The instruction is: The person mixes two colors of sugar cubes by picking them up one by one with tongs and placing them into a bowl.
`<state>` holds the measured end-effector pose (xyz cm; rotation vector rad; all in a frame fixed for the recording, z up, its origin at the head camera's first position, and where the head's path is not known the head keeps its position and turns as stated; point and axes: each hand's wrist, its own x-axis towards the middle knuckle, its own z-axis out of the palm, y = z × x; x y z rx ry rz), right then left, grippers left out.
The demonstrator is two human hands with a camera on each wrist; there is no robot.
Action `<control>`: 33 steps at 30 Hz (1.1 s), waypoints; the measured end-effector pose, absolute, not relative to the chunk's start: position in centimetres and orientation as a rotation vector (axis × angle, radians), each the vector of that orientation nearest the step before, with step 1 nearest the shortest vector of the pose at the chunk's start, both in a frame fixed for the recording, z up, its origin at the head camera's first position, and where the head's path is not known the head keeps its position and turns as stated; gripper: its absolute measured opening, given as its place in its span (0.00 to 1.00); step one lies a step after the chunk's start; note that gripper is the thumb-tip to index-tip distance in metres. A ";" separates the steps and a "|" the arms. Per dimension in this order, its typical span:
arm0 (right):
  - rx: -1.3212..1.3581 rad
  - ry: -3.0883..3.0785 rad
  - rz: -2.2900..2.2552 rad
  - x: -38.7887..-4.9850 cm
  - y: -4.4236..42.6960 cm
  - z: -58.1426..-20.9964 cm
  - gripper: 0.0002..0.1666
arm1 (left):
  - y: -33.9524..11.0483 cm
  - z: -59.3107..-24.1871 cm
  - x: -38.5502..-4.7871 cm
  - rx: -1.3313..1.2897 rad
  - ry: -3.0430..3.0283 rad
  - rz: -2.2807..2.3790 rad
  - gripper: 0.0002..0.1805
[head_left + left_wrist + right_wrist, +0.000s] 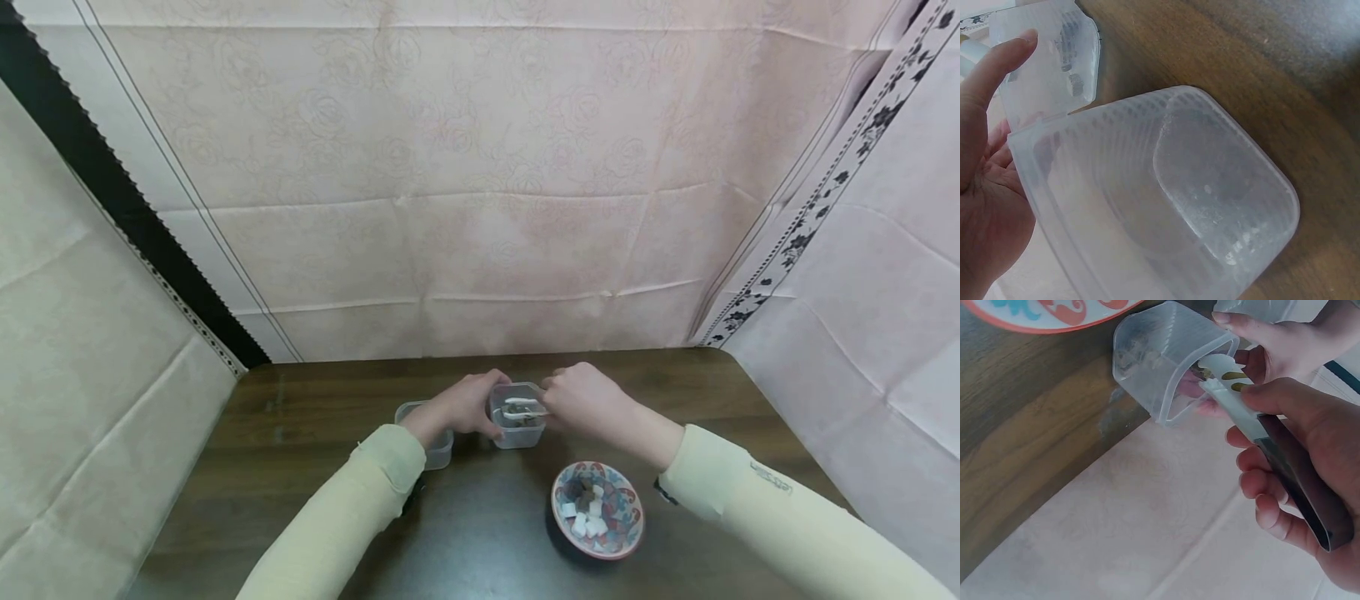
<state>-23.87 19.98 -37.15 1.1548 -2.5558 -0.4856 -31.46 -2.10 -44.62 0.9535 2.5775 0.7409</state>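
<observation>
My right hand (585,400) grips a pair of tongs (1297,475) with a dark metal handle and white tips. The tips reach into a clear plastic container (517,437), where something small and dark lies, too unclear to name. My left hand (468,404) holds that container from its left side, thumb at the near side and fingers at the far side. Below my left wrist stands a second clear container (1210,181), partly hidden by the hand in the head view. A patterned bowl (626,525) nearer me holds several white cubes (588,525) and some greyish pieces.
The brown wooden table (315,483) ends at a pale cloth backdrop (450,275). Cloth also hangs at the left and right sides. The bowl stands to the right of the containers, below the right forearm.
</observation>
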 end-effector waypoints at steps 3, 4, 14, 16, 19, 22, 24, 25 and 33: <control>1.187 -2.510 -0.466 -23.5 20.4 -36.9 0.10 | -2.1 -44.6 -31.5 0.954 2.567 0.763 0.44; 1.194 -2.501 -0.461 -23.3 20.5 -36.8 0.10 | -2.1 -44.6 -31.5 0.954 2.561 0.771 0.45; 1.197 -2.413 -0.452 -20.9 22.3 -35.0 0.12 | -2.2 -44.7 -31.5 0.970 2.569 0.748 0.46; 1.191 -2.390 -0.457 -20.3 22.8 -34.7 0.12 | -2.2 -44.7 -31.4 0.977 2.573 0.744 0.46; 1.195 -2.371 -0.436 -19.2 23.6 -34.4 0.12 | -2.3 -44.7 -31.4 0.981 2.574 0.746 0.45; 1.215 -2.362 -0.391 -18.1 24.5 -34.3 0.13 | -2.3 -44.7 -31.4 0.982 2.573 0.753 0.45; 1.230 -2.352 -0.352 -17.2 25.2 -34.4 0.14 | -2.3 -44.7 -31.4 0.981 2.571 0.754 0.45; 1.236 -2.354 -0.332 -16.8 25.5 -34.4 0.15 | -2.3 -44.7 -31.4 0.981 2.569 0.755 0.45; 1.247 -2.466 -0.277 -13.8 27.4 -35.3 0.18 | -2.3 -44.9 -31.6 1.007 2.565 0.742 0.46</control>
